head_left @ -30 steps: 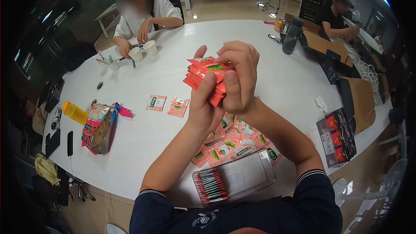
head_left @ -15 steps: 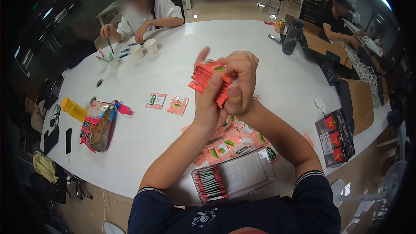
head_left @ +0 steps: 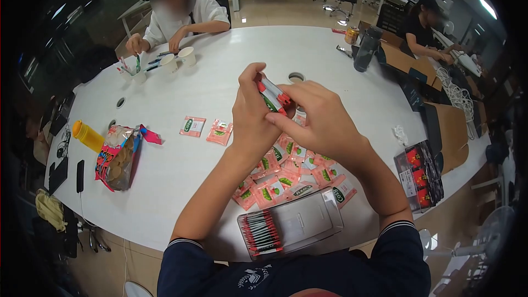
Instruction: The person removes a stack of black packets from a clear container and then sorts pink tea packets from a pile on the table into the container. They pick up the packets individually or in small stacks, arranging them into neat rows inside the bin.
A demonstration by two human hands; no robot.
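And the stack (head_left: 273,98) has swung round, mid-frame, its edges now showing! Left hand (head_left: 250,110) wraps it, right hand (head_left: 325,111) grips its right end, apparently squaring it up; the box (head_left: 313,221), lower centre, still holds one row.

A stack of packets (head_left: 273,99), red and white with a green label, is held tilted and partly hidden at the frame's centre. Below it, loose pink packets (head_left: 272,191) lie overlapping on the table (head_left: 159,209); at lower centre, a clear box (head_left: 308,220) holds a row of upright packets (head_left: 260,232) at its left end.
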